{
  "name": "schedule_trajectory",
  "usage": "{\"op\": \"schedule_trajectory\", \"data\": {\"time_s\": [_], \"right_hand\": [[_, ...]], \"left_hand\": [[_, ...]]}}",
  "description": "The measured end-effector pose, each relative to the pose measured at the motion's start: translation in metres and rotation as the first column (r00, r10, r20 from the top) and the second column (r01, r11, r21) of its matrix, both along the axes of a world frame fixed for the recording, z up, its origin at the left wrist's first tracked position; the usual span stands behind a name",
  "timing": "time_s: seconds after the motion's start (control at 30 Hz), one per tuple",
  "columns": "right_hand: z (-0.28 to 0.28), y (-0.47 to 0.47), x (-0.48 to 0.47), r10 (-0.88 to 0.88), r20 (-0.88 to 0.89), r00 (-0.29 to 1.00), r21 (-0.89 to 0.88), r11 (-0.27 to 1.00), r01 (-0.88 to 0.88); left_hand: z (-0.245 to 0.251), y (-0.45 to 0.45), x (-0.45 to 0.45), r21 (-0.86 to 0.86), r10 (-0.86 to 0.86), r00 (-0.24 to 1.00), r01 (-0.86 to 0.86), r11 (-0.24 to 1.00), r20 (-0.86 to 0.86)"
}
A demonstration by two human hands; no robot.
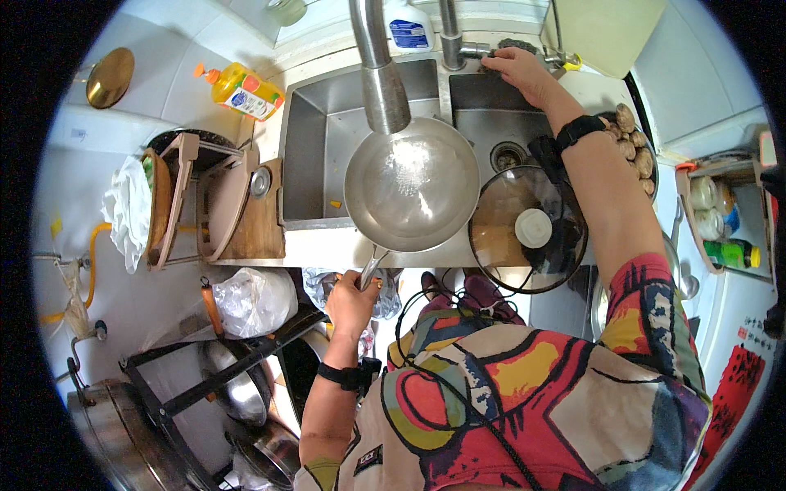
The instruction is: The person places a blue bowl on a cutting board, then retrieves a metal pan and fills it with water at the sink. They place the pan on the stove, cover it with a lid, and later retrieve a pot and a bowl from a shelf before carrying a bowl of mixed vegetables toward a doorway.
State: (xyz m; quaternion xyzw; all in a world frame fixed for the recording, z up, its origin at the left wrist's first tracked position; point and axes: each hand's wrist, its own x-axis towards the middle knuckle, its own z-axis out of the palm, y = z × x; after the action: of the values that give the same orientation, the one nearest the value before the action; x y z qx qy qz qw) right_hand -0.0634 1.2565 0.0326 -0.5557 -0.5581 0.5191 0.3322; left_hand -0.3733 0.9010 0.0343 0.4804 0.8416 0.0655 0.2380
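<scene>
My left hand (353,304) grips the handle of a metal frying pan (411,190), which is held over the front of the double sink (362,110). The pan looks wet inside and carries no food. A thick metal spout (384,92) hangs above its far edge. My right hand (519,73) reaches past the right basin to the side lever (476,49) of the tap. A dark scouring pad (517,45) lies just behind that hand, and something dark shows under its fingers. Whether the fingers grip anything is unclear.
A glass pan lid (528,230) with a pale knob overlaps the right basin's front. Brown roots or tubers (638,144) fill a bowl at right. An orange-capped detergent bottle (249,95) stands at left, beyond a cutting-board rack (230,202). A white bottle (408,27) is behind the sink.
</scene>
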Motion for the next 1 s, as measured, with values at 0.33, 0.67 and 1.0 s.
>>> {"op": "schedule_trajectory", "data": {"time_s": [0.33,0.67,1.0], "right_hand": [[0.040,-0.135,0.047,-0.117,0.301,0.947,0.377,0.926,-0.005],[0.015,-0.359,0.015,-0.440,0.033,0.897,0.366,0.841,0.399],[-0.040,-0.504,0.009,-0.690,-0.213,0.692,-0.021,0.711,0.703]], "left_hand": [[-0.003,0.004,-0.040,0.133,-0.163,0.986,0.166,0.977,-0.031],[-0.006,0.018,-0.088,0.265,-0.353,0.813,0.253,0.931,0.464],[0.020,0.005,-0.062,0.355,-0.621,0.575,0.514,0.781,0.532]]}}
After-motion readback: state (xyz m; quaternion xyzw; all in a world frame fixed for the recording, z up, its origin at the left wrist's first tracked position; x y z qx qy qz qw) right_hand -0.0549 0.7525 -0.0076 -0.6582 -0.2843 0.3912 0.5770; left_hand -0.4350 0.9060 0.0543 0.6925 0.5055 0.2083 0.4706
